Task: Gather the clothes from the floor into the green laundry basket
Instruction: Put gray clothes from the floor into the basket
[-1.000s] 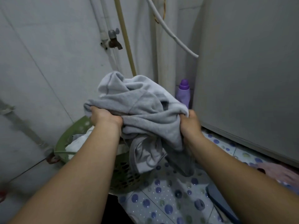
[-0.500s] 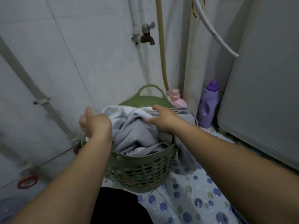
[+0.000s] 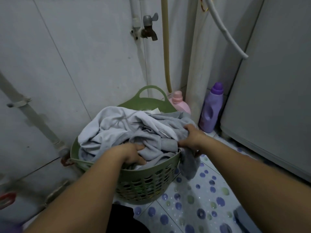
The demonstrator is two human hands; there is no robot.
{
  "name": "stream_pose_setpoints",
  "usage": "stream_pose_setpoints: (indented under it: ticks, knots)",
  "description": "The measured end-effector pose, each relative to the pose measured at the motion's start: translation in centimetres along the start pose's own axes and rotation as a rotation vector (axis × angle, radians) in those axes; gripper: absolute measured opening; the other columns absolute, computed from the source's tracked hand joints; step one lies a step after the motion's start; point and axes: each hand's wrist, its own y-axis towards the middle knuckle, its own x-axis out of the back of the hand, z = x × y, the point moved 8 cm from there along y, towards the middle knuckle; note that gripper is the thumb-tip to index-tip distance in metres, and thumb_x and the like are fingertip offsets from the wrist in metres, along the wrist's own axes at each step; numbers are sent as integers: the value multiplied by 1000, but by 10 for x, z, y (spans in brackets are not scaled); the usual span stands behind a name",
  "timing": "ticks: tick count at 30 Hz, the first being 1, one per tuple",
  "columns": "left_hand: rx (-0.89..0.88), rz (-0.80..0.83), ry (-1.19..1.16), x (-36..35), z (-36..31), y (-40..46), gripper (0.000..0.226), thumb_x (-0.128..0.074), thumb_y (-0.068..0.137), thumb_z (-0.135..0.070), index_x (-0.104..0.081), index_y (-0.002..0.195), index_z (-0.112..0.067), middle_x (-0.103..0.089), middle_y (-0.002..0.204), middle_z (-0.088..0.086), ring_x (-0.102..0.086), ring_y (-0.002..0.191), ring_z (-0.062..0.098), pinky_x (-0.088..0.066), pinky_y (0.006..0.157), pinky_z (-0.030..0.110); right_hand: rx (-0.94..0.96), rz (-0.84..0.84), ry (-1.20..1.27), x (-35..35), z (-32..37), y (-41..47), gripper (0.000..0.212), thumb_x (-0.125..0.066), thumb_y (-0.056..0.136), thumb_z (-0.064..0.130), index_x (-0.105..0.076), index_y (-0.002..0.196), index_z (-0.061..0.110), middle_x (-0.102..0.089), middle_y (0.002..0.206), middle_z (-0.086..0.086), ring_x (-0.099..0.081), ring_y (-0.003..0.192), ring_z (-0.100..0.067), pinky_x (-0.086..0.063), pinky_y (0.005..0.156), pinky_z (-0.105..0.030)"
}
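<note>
The green laundry basket (image 3: 148,184) stands on the dotted floor against the tiled wall, heaped with grey clothes (image 3: 117,128). My left hand (image 3: 133,153) is pushed into the pile at the basket's near rim, fingers closed in the grey fabric. My right hand (image 3: 191,137) grips the grey clothes at the right rim, where one sleeve or leg (image 3: 189,165) hangs down outside the basket. A bit of white cloth (image 3: 155,111) shows at the back of the basket.
A pink bottle (image 3: 179,103) and a purple bottle (image 3: 212,108) stand behind and to the right of the basket. A grey appliance (image 3: 272,91) fills the right side. A tap (image 3: 149,29) and pipes run down the wall. A red ring (image 3: 6,199) lies at far left.
The grey clothes, held up in both hands a second ago, now lie in the basket. My left hand has dropped into the pile and my right hand has shifted to the right rim.
</note>
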Motion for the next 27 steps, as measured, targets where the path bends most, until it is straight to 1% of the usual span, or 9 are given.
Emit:
stream_pose_setpoints:
  ticks: [5,10,13,17,21,22,24,26,27]
  knots:
    - [12,35,-29,-4,0,2,67,-57,91,-37,-25,150,-32,-23,159,6,-36,137,32,-35,112,42,159,-376,-244,21,23,0,25,-47,86,13,-53,110,13,-61,116,-15,-57,102,-34,-44,78,-34]
    - [22,-17,-50,-2,3,7,67,-58,91,-39,-27,149,-30,-20,159,9,-29,142,33,-31,115,45,380,-550,76,64,82,-26,14,-37,94,11,-49,98,17,-52,93,-3,-48,83,-23,-34,68,-28]
    - [43,-99,-35,3,9,10,73,-58,88,-47,-23,150,-33,-19,160,9,-26,143,35,-29,115,49,549,-492,355,79,127,-49,15,-46,90,4,-50,102,11,-55,98,-5,-52,89,-18,-43,64,-21]
    - [107,-203,-156,12,20,11,90,-68,78,-52,-19,151,-32,-12,159,13,-19,144,38,-26,117,50,727,-305,809,79,169,-65,23,-53,84,-3,-53,90,19,-60,92,-3,-57,91,-20,-51,90,-40]
    - [109,-206,-198,11,19,9,93,-73,74,-50,-22,150,-33,-10,159,13,-19,143,38,-27,116,50,651,-107,1235,63,146,-43,27,-53,84,-1,-53,92,25,-63,96,-4,-61,90,-20,-55,84,-36]
    - [100,-213,-229,11,20,9,95,-75,71,-49,-24,149,-34,-12,159,12,-21,143,39,-29,115,51,554,-164,1167,58,126,-31,21,-56,84,9,-52,94,28,-64,99,-3,-62,93,-20,-55,86,-38]
    - [93,-228,-270,10,22,8,97,-78,68,-47,-26,149,-35,-13,160,10,-20,144,38,-31,114,51,293,-331,613,56,78,-7,14,-56,84,27,-51,97,28,-62,109,-6,-60,99,-24,-52,88,-41]
    - [93,-223,-251,9,22,7,94,-76,72,-45,-24,149,-34,-11,161,10,-19,145,38,-30,115,51,59,-306,-78,47,38,9,30,-59,82,25,-53,110,17,-57,118,-15,-56,104,-32,-49,82,-38]
    - [89,-218,-243,9,21,8,92,-75,74,-45,-24,150,-34,-11,161,10,-19,145,37,-29,115,50,18,-290,-268,44,25,12,41,-61,79,21,-52,119,13,-53,123,-17,-53,110,-36,-49,83,-37]
